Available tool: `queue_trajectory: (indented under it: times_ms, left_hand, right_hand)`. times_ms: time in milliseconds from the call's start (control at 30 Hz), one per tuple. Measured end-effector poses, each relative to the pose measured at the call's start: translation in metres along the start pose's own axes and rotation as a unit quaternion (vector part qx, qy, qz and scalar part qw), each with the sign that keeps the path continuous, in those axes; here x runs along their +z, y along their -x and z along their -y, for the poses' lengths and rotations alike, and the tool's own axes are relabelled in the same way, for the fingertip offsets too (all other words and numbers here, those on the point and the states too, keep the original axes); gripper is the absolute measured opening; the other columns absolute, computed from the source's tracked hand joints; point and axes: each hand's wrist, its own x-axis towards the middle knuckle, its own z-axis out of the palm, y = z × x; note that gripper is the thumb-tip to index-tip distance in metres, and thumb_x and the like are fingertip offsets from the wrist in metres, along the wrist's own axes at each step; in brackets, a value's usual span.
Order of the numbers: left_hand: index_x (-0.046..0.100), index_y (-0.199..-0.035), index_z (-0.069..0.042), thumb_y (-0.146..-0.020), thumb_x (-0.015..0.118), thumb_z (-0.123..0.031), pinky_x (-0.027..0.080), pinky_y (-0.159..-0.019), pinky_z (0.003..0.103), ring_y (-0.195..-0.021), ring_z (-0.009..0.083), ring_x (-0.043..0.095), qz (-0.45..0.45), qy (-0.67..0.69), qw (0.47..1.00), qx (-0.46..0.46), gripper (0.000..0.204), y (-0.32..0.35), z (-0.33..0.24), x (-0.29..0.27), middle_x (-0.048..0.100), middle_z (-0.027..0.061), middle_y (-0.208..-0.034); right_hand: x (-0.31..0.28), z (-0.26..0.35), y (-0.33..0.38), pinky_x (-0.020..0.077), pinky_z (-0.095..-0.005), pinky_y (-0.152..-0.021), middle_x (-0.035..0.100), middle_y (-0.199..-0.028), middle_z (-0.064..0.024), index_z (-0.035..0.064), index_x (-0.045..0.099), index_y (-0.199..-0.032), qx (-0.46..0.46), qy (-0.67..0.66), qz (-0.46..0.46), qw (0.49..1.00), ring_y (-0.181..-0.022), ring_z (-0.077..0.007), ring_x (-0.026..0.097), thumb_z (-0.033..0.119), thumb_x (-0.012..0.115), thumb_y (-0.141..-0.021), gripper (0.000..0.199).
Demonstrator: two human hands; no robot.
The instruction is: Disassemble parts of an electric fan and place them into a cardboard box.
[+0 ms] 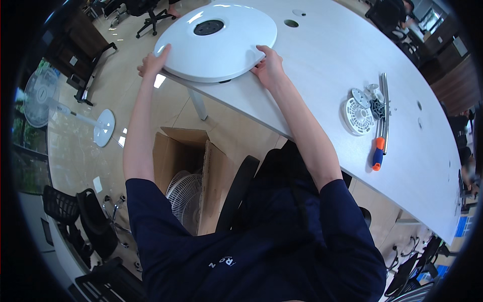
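Note:
A glossy white round fan base [229, 50] with a dark circular centre lies at the far left of the white table, its near left edge reaching past the tabletop. My left hand [152, 64] grips its left rim, thumb on top and fingers around the side. At the near right rim, my right hand [270, 66] has its thumb over the edge, with the other fingers partly hidden below. A small dark piece shows beneath the base's near edge.
To the right on the table [322, 65] are a white slotted disc [358, 117], a metal tube [386, 110] and a screwdriver [377, 155] with an orange and blue handle. An open cardboard box [214, 176] on the floor holds fan grilles [185, 199]. A white standing fan [104, 128] and office chairs stand to the left.

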Motion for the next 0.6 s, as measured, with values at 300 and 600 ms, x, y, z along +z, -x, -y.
queue_trajectory:
  times_ms: [300, 600]
  left_hand:
    - [0.063, -0.121, 0.007, -0.074, 0.069, -0.072, 0.052, -0.09, 0.035, -0.106, 0.0262, 0.065, 0.129, 0.228, 0.965, 0.028, 0.092, -0.09, 0.009, 0.02, 0.066, 0.0198, -0.118]
    - [0.071, -0.111, -0.007, -0.09, 0.068, -0.039, 0.057, -0.072, 0.035, -0.078, 0.0198, 0.069, 0.223, 0.436, 0.87, 0.062, 0.038, -0.041, 0.033, 0.001, 0.072, 0.0082, -0.096]
  right_hand:
    - [-0.008, -0.009, 0.001, 0.0508, -0.0313, -0.051, 0.056, -0.098, -0.0113, 0.0018, 0.04, -0.117, 0.017, -0.077, 0.042, 0.996, -0.068, -0.0177, 0.059, 0.028, 0.072, -0.086, 0.052]
    - [-0.004, 0.022, 0.086, 0.0545, -0.0353, -0.08, 0.066, -0.103, -0.0112, -0.0047, 0.06, -0.114, -0.115, 0.06, 0.15, 0.98, -0.099, -0.0209, 0.064, 0.019, 0.065, -0.089, 0.035]
